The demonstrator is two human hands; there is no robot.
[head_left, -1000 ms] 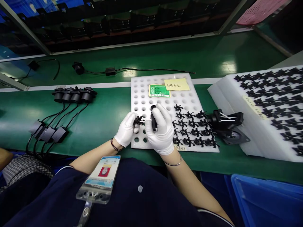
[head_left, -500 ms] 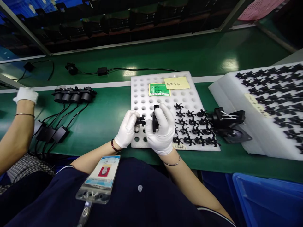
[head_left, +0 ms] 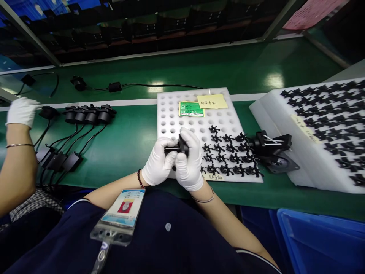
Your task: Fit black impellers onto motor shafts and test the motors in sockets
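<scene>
In the middle of the head view my gloved left hand (head_left: pixel 159 163) is closed on a small black rotor piece (head_left: pixel 170 149), its end largely hidden by fingers. Against it, my gloved right hand (head_left: pixel 190 161) grips a black flanged housing (head_left: pixel 183 145). The two parts meet between my hands; how deep one sits in the other I cannot tell. Both hands are above a white foam tray (head_left: pixel 168 104) with round holes. Several black bladed impellers (head_left: pixel 221 157) stand in the tray's right side, beside my right hand.
Black housings (head_left: pixel 270 141) lie right of the tray, against a white foam block (head_left: pixel 270 108) bearing many impellers. Corded black pumps (head_left: pixel 91 115) stand left. A co-worker's gloved hand (head_left: pixel 22 112) is at the far left. A yellow note (head_left: pixel 212 101) and green label (head_left: pixel 191 109) lie on the tray.
My hands have come together, bringing the rotor piece against the housing, which has turned. The co-worker's hand has moved left and up, and another corded pump now shows beside it.
</scene>
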